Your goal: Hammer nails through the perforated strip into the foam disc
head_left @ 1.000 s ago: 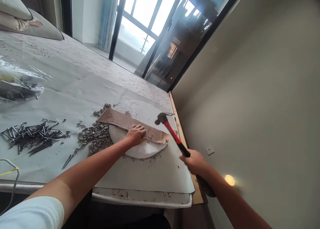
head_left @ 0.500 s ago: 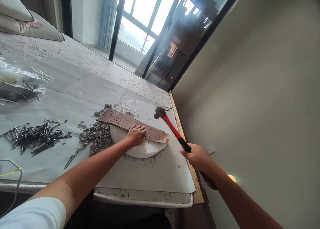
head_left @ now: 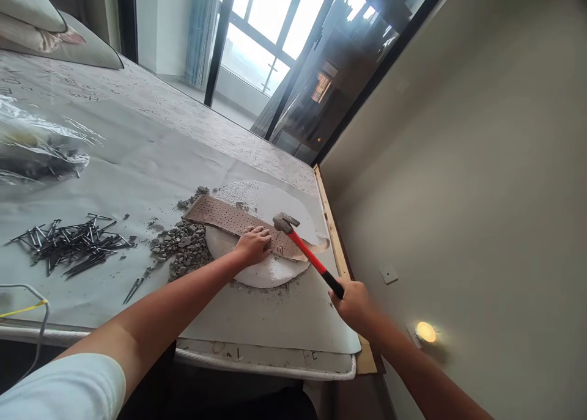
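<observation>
My right hand (head_left: 353,304) is wrapped round the black grip of a claw hammer (head_left: 306,247) with a red shaft. The hammer's metal head is over the right part of a brown perforated strip (head_left: 220,216). My left hand (head_left: 254,245) presses on the middle of this strip, its fingers bent over the surface; whether anything small is under them is hidden. Short upright nails (head_left: 280,249) show just right of the left hand. Beneath the strip lies a round white slab (head_left: 263,277). The strip's right end (head_left: 320,246) curls up.
Grey rubble (head_left: 186,249) lies left of the slab. Farther left are a pile of loose nails (head_left: 73,243) and a clear plastic bag (head_left: 41,148). A cable (head_left: 46,313) is at lower left. A wooden edge (head_left: 332,224) and a wall (head_left: 458,163) bound the right side.
The hammer head has come down and left, from beyond the strip's right part to over it. My left hand stays on the strip. The view has shifted slightly.
</observation>
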Demonstrator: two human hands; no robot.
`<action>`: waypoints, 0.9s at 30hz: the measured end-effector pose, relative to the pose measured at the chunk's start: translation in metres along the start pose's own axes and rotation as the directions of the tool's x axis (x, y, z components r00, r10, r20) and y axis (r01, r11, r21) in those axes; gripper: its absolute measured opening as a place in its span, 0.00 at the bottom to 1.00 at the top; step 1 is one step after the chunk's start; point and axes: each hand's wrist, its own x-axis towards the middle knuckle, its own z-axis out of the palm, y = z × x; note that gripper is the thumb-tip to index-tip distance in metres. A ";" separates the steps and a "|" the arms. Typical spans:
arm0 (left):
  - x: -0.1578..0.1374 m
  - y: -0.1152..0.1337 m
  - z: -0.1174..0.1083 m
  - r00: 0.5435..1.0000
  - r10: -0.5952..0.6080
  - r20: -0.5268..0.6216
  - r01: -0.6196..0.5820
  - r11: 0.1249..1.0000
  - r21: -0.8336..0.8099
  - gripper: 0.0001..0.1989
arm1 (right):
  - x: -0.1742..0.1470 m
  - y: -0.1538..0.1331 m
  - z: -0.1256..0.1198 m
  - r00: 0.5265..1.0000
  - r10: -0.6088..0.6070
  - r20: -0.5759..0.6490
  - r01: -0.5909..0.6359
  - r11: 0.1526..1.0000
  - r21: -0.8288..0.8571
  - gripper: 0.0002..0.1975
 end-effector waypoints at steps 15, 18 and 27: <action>-0.002 0.000 -0.002 1.000 0.019 -0.005 -0.019 1.000 -0.011 0.12 | 0.003 0.000 -0.005 0.983 0.107 0.147 -0.122 0.988 0.095 0.08; -0.003 0.000 -0.003 1.000 0.029 -0.012 -0.029 0.999 -0.014 0.11 | 0.011 -0.003 -0.024 0.990 0.094 0.105 -0.107 0.986 0.130 0.09; -0.004 -0.001 -0.002 1.000 0.021 -0.004 -0.021 1.000 -0.020 0.11 | 0.026 -0.009 -0.043 0.931 0.242 0.275 -0.289 0.946 0.147 0.08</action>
